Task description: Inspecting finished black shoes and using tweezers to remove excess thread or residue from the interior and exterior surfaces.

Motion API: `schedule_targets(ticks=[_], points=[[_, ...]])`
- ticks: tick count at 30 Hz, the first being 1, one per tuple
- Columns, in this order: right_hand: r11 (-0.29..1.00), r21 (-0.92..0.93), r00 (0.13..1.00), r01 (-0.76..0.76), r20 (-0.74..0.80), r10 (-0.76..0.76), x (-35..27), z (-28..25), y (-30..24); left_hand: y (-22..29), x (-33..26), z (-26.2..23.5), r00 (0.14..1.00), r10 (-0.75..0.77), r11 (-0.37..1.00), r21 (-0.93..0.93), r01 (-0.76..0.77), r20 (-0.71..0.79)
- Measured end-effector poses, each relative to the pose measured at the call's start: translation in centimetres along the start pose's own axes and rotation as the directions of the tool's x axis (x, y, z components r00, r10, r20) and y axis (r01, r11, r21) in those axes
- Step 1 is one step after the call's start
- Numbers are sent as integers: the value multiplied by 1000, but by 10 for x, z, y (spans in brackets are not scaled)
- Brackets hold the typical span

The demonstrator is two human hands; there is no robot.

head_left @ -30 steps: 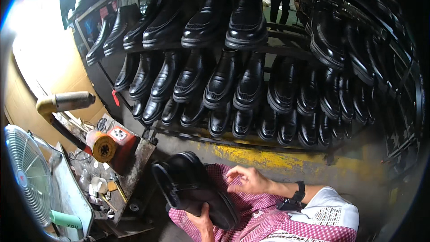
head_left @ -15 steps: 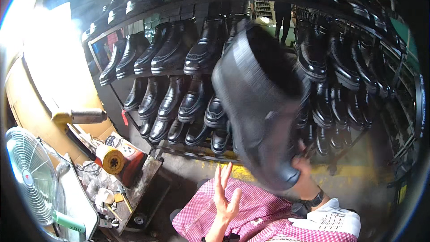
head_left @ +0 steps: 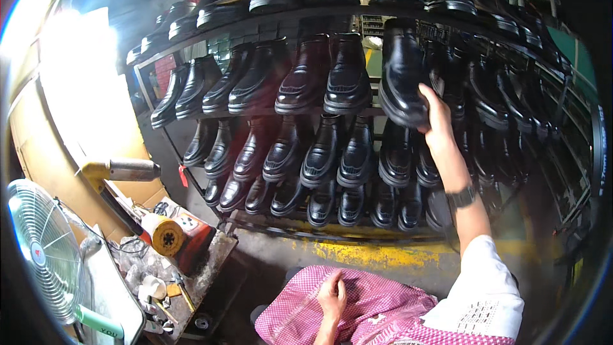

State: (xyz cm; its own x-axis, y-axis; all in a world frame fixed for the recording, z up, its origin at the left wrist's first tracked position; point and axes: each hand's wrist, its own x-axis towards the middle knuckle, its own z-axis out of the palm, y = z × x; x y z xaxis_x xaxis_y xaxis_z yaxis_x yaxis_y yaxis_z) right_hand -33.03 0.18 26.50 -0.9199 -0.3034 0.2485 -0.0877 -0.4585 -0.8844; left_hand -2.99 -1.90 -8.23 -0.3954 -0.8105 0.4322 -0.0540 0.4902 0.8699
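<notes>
My right hand [head_left: 437, 112] reaches forward to the rack and grips a glossy black leather boot [head_left: 402, 70] by its sole near the toe. The boot stands toe toward me at the middle shelf, level with the neighbouring black boots [head_left: 348, 73]. Whether its sole rests on the shelf bar, I cannot tell. My left hand [head_left: 332, 291] lies over my lap with its fingers curled in and nothing visible in them. Under it spreads a pink checked cloth [head_left: 383, 300].
The metal rack [head_left: 255, 114] carries several rows of black shoes. At the left are a fan [head_left: 41, 249], a cluttered bench [head_left: 211, 262], an orange machine with a yellow round part [head_left: 167, 233] and a yellow tool with a grey handle [head_left: 128, 169]. Yellow paint [head_left: 370, 254] marks the floor.
My right hand has carried the boot from close before me out to the rack and turned it toe toward me. My left hand has dropped to my lap, its spread fingers now curled.
</notes>
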Motion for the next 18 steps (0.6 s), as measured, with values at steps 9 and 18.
schedule_targets(ticks=[9,18], points=[[553,-484,727,678,331,-601,-15,-10,44,2,-2,-8,986,144,984,97,-152,82],[996,-89,958,30,287,-3,-34,92,60,1,0,-11,968,214,967,109,-229,133]])
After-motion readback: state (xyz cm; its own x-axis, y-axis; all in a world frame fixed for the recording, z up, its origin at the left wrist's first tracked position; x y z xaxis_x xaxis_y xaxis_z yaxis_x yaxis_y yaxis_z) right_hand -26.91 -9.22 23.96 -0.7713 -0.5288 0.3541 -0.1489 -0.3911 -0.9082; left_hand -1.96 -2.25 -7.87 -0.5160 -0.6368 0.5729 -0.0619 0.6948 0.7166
